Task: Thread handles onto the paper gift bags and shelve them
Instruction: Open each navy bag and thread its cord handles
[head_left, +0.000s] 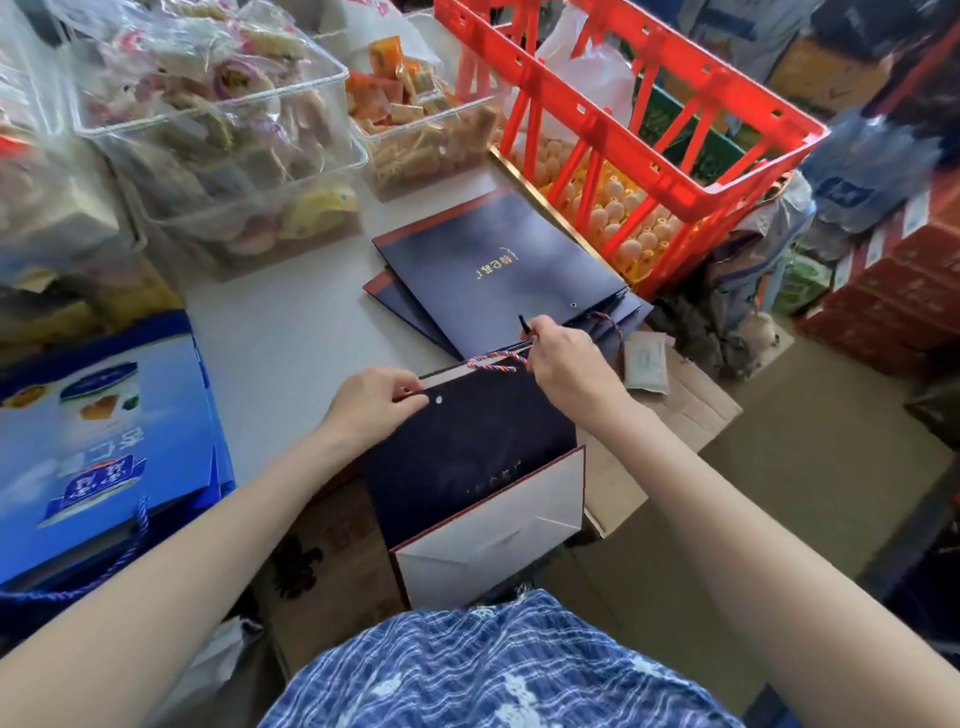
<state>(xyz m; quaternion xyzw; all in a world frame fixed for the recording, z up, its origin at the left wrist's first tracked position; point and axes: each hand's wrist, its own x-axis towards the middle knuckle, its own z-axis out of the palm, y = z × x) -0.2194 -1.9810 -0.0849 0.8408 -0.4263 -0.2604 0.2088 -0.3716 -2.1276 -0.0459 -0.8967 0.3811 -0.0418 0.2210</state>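
Cluttered stockroom; grey surface (280, 332) w/ clear snack tubs (218, 130), red crate (675, 156) of eggs. Flat navy bags (498, 270) stacked mid-surface, prob. awaiting handles. You hold one navy gift bag (467, 441) upright against your lap so the top edge faces you. Left hand (369, 410) pinches the rim by the eyelet, steadying it. Right hand (566, 364) pinches the braided cord (496, 361), black tip up, likely lining up a hole. Far eyelet hidden behind the right hand; shelf not in view.
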